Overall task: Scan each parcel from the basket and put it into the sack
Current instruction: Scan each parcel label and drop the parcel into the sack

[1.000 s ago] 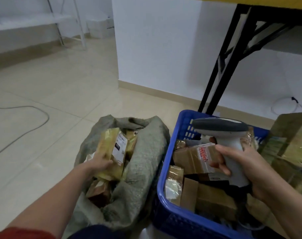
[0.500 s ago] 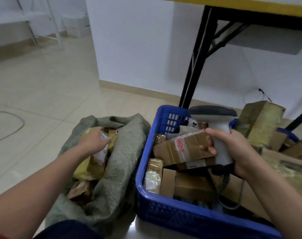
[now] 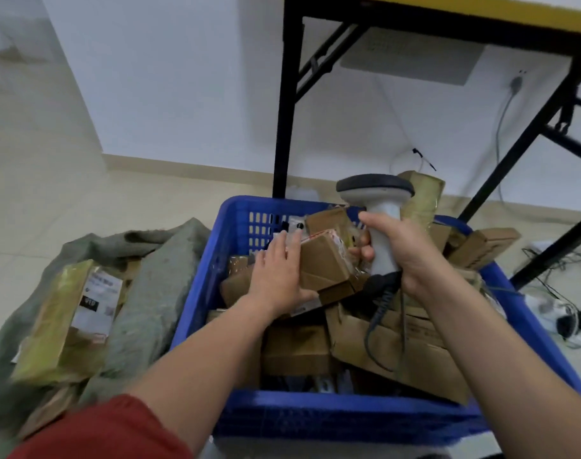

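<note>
A few taped parcels (image 3: 60, 326) lay in the grey-green fabric sack (image 3: 150, 309) at lower left, but the blue plastic basket (image 3: 348, 422) at centre sat heaped, the left hand (image 3: 276, 273) resting straight fingers (image 3: 282, 248) on a brown cardboard parcel (image 3: 325, 263) while the right hand (image 3: 408, 256) gripped the white handheld scanner (image 3: 378, 207).

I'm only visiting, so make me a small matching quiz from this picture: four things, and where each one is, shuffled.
Things: 1 scanner; 2 yellow-taped parcel; 3 left hand; 4 blue basket.
Places: A in the sack; B beside the sack; C in the right hand; D on a brown parcel.
Pairs: 1-C, 2-A, 3-D, 4-B.
</note>
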